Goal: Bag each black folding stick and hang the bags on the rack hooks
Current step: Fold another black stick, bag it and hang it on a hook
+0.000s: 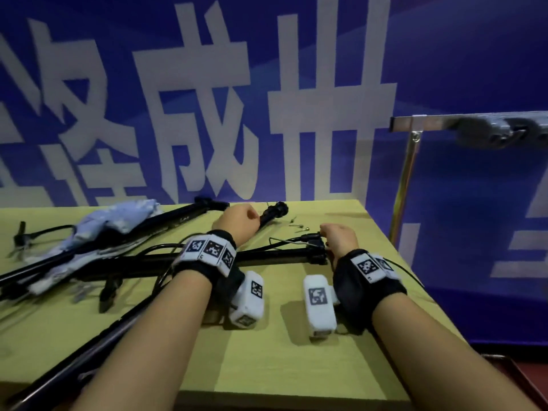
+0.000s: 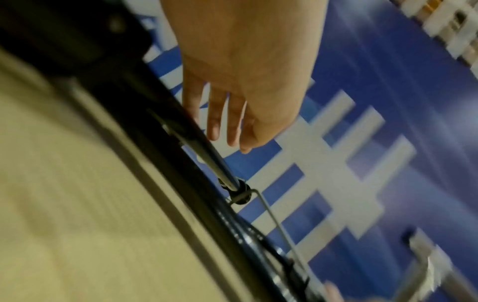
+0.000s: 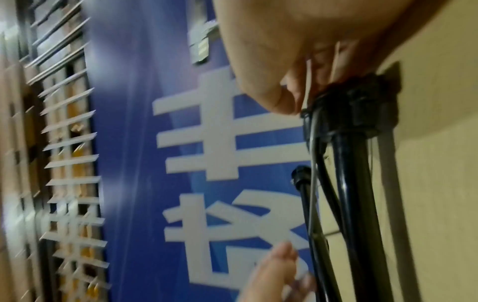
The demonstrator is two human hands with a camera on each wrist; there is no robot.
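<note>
No stick looks bagged: the right hand (image 1: 338, 237) pinches the end of a black folding stick (image 1: 275, 258) on the worktop (image 1: 296, 366). The left hand (image 1: 237, 222), fingers relaxed and straight, rests against another stick (image 1: 271, 216) just beyond. A pale bag (image 1: 118, 221) lies further left; the rack (image 1: 444, 123), beyond the right hand, appears to carry none.

Black folding sticks (image 1: 207, 259), yellow-green table (image 1: 281, 366), blue banner (image 1: 459, 69) with white characters

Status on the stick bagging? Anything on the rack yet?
Done: something grey already hangs on the rack, too blurred to identify. In hand: right hand grips the end of a black stick on the table; left hand is over another. Left: several loose sticks beside a pale bag.
</note>
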